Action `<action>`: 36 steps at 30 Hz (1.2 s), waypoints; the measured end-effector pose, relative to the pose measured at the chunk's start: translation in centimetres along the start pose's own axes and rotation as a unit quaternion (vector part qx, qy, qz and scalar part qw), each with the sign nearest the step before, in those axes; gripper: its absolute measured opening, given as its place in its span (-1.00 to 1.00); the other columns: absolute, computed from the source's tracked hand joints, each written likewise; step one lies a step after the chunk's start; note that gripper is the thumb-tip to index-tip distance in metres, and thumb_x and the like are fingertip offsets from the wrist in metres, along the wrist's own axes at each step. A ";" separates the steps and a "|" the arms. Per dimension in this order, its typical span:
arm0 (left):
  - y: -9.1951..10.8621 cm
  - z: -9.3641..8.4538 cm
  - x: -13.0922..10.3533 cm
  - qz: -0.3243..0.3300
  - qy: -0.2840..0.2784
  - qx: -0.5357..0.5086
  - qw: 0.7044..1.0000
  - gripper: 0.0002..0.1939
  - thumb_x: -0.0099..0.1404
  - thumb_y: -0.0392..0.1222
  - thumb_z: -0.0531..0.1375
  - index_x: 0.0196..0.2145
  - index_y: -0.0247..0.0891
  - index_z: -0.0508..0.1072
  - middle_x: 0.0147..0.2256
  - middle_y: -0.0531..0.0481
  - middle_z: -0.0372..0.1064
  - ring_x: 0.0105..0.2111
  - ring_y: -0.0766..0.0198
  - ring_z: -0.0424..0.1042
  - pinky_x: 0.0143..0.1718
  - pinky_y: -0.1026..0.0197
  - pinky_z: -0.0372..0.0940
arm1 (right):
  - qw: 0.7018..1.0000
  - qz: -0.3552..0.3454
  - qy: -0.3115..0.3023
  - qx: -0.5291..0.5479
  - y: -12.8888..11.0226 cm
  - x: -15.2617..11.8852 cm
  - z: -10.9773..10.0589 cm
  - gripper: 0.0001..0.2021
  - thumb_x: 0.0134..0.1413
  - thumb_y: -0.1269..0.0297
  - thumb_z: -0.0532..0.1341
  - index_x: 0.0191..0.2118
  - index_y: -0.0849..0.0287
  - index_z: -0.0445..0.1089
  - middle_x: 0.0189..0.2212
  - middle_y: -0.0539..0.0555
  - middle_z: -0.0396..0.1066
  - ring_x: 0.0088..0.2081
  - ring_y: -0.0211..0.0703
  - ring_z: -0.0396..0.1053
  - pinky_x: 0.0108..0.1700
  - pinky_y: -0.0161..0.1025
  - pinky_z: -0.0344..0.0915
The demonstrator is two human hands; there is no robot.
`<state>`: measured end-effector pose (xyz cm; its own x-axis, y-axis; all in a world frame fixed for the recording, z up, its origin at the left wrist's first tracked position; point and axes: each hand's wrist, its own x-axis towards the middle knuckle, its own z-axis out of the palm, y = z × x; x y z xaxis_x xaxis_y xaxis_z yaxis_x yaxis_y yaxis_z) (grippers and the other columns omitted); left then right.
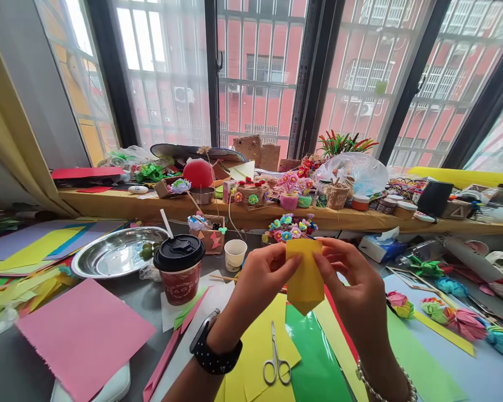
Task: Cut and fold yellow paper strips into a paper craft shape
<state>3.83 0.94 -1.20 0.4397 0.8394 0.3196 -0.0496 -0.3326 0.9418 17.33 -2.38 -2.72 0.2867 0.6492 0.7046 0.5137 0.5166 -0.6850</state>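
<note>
A folded piece of yellow paper (305,282) with a pointed lower end is held up in front of me. My left hand (272,273) pinches its upper left side, the thumb lying across the front. On the upper right side, my right hand (347,276) grips it between thumb and fingers. The fingertips behind the paper are partly hidden. Below, small metal scissors (275,357) lie on yellow paper sheets (251,340), apart from both hands. Glossy green paper (314,357) lies beside them, under the right forearm's inner side.
Left of my arms stand a lidded cup with a straw (180,273), a metal plate (109,262) and a pink sheet (86,335). A small paper cup (235,255) is farther back. Paper flowers (469,322) lie at right. Crafts crowd the windowsill (151,211).
</note>
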 end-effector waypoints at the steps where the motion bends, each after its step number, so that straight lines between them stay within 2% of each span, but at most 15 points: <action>1: 0.0 0.1 0.0 0.001 0.003 -0.007 1.000 -0.75 0.13 -0.11 0.10 -0.33 -0.35 0.41 -0.41 -0.05 0.39 -0.41 0.31 0.33 -0.46 0.34 0.21 | 1.000 -0.022 0.006 -0.005 0.0 -0.1 0.0 -0.83 -0.02 0.32 0.15 -0.24 0.10 0.34 -0.37 0.02 0.37 -0.41 -0.26 0.34 -0.40 -0.31 0.36; 5: 0.2 0.2 -0.2 0.016 0.027 -0.022 0.999 -0.77 0.13 -0.13 0.12 -0.32 -0.30 0.45 -0.47 0.02 0.37 -0.47 0.39 0.29 -0.51 0.40 0.17 | 0.995 -0.100 0.017 -0.013 -0.1 -0.3 0.1 -0.83 0.00 0.42 0.13 -0.26 0.09 0.37 -0.31 0.02 0.38 -0.29 -0.22 0.34 -0.31 -0.28 0.36; 9: 0.5 0.1 -0.4 0.017 0.063 -0.003 0.998 -0.78 0.10 -0.11 0.14 -0.40 -0.29 0.50 -0.57 0.07 0.29 -0.56 0.44 0.21 -0.60 0.42 0.09 | 0.985 -0.165 0.037 -0.021 0.0 -0.3 0.0 -0.78 -0.01 0.49 0.13 -0.26 0.07 0.40 -0.27 0.02 0.39 -0.21 -0.18 0.34 -0.19 -0.20 0.32; 16: 0.9 0.2 -0.6 0.013 0.079 -0.033 0.996 -0.76 0.08 -0.09 0.15 -0.37 -0.28 0.51 -0.54 0.03 0.36 -0.53 0.37 0.26 -0.58 0.38 0.13 | 0.961 -0.261 0.035 -0.080 0.4 -0.5 0.1 -0.65 -0.03 0.52 0.15 -0.13 -0.04 0.35 -0.19 0.00 0.39 -0.19 -0.15 0.36 -0.08 -0.14 0.29; 18: 1.1 0.2 -0.6 0.016 0.079 -0.041 0.996 -0.76 0.08 -0.09 0.15 -0.36 -0.28 0.51 -0.52 0.00 0.39 -0.52 0.34 0.29 -0.57 0.37 0.15 | 0.957 -0.276 0.033 -0.087 0.4 -0.5 0.1 -0.62 -0.04 0.52 0.16 -0.11 -0.05 0.34 -0.19 0.01 0.38 -0.20 -0.15 0.36 -0.12 -0.15 0.32; 21: 1.2 0.2 -0.7 0.018 0.080 -0.046 0.996 -0.76 0.07 -0.10 0.16 -0.36 -0.29 0.51 -0.50 -0.01 0.41 -0.50 0.32 0.31 -0.54 0.35 0.18 | 0.960 -0.271 0.034 -0.066 0.1 -0.4 0.1 -0.65 -0.05 0.55 0.15 -0.17 -0.04 0.37 -0.20 0.02 0.36 -0.22 -0.17 0.37 -0.20 -0.20 0.37; 24: 1.3 0.0 -0.8 0.017 0.081 -0.041 0.996 -0.77 0.08 -0.10 0.16 -0.40 -0.30 0.51 -0.50 0.00 0.40 -0.50 0.33 0.31 -0.53 0.36 0.18 | 0.969 -0.242 0.043 -0.027 -0.1 -0.5 0.4 -0.68 -0.06 0.57 0.14 -0.23 -0.01 0.39 -0.23 0.02 0.38 -0.21 -0.17 0.37 -0.17 -0.17 0.35; 30: 1.3 -0.1 -0.8 0.006 0.071 -0.043 0.997 -0.76 0.09 -0.09 0.15 -0.40 -0.30 0.50 -0.52 0.01 0.38 -0.49 0.35 0.30 -0.53 0.37 0.16 | 0.990 -0.101 0.077 0.066 0.1 -1.1 1.0 -0.65 -0.06 0.46 0.17 -0.09 0.04 0.27 -0.25 0.04 0.41 -0.24 -0.15 0.38 -0.30 -0.19 0.40; 32: 1.3 -0.2 -0.8 0.007 0.075 -0.040 0.996 -0.75 0.09 -0.07 0.14 -0.41 -0.30 0.49 -0.53 0.01 0.37 -0.50 0.34 0.29 -0.54 0.37 0.15 | 0.990 -0.101 0.070 0.069 0.1 -1.1 1.0 -0.70 -0.05 0.45 0.17 -0.13 0.06 0.31 -0.26 0.05 0.42 -0.23 -0.12 0.38 -0.29 -0.18 0.40; 36: 1.2 -0.2 -0.9 0.013 0.082 -0.019 0.996 -0.70 0.08 -0.02 0.13 -0.48 -0.33 0.47 -0.55 0.01 0.34 -0.54 0.35 0.27 -0.57 0.35 0.13 | 0.985 -0.167 0.038 0.027 -0.2 -0.8 0.6 -0.75 -0.04 0.48 0.15 -0.24 0.02 0.40 -0.25 0.03 0.41 -0.21 -0.11 0.37 -0.19 -0.12 0.35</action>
<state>3.26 -0.11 -0.34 0.2856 0.8904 0.3545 -0.0941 -0.3420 0.9350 16.53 -2.66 -3.25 0.1694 0.3960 0.9025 0.5470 0.7240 -0.4203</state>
